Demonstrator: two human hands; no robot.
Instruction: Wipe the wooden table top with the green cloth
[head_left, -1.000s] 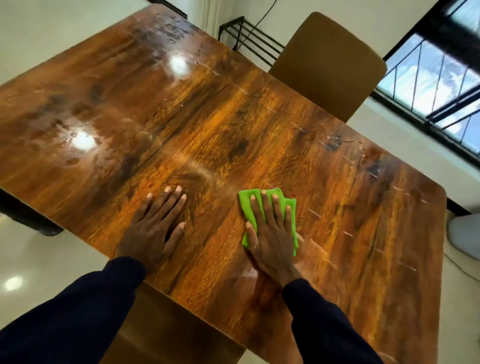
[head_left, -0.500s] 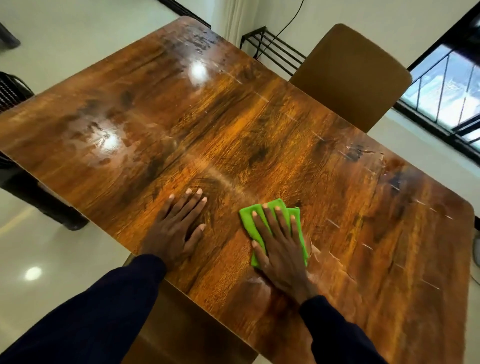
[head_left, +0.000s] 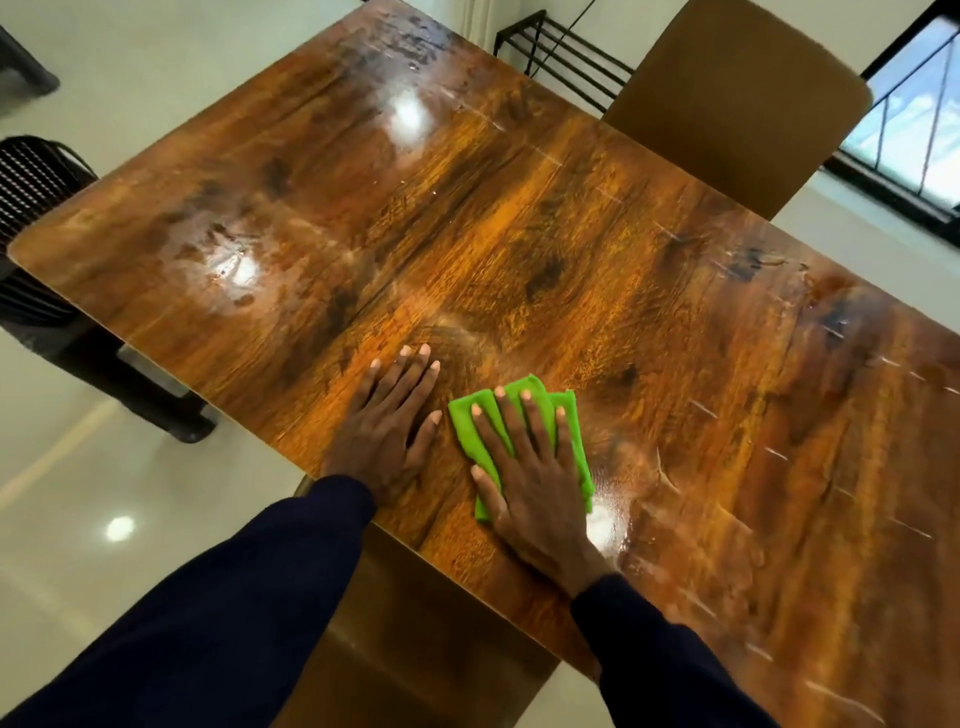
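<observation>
A glossy brown wooden table top (head_left: 519, 218) fills most of the view, with wet streaks and light glare on it. A folded green cloth (head_left: 470, 421) lies flat near the table's near edge. My right hand (head_left: 530, 478) presses on the cloth with its fingers spread straight and covers most of it. My left hand (head_left: 387, 426) rests flat on the bare wood just left of the cloth, fingers straight. Its thumb nearly touches the cloth's left edge.
A tan chair (head_left: 737, 98) stands at the table's far side. A black wire rack (head_left: 561, 57) stands against the back wall. A dark woven chair (head_left: 31, 182) is at the left. A brown chair seat (head_left: 415, 639) shows below the near edge. A window (head_left: 904, 124) is at the right.
My right hand has slid the cloth leftward, narrowing the gap to my left hand. The left hand stays flat on the wood. The camera view has shifted.
</observation>
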